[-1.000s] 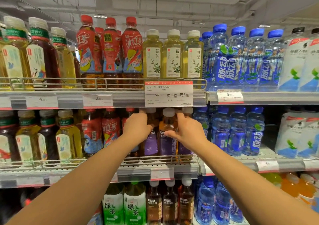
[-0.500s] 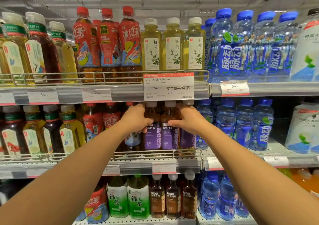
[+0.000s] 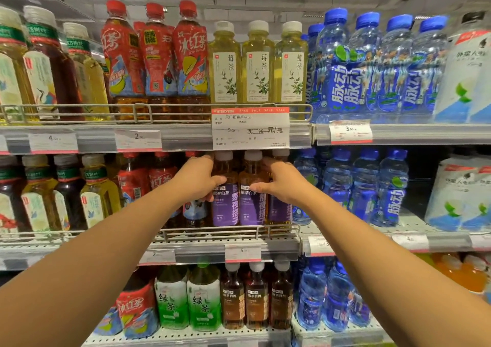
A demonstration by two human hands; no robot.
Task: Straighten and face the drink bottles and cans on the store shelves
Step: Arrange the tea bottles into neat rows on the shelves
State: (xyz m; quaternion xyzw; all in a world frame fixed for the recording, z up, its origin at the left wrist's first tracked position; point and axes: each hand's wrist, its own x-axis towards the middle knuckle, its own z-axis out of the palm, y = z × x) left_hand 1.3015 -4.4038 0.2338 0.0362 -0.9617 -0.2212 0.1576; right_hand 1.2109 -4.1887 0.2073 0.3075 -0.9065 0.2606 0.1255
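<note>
Since prior frame, purple-label tea bottles [image 3: 236,195] drawn forward to middle-shelf rail [image 3: 228,231]. Left hand [image 3: 198,177] grips leftmost, right hand [image 3: 283,184] rightmost (apparently); labels faced. Red tea bottles [image 3: 148,179] behind left hand remain turned.

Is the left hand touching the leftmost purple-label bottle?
Touching. The head view shows the left hand wrapped against the side of the leftmost purple-label bottle, its thumb lying across the bottle's front just above the label, with no gap between them.
</note>
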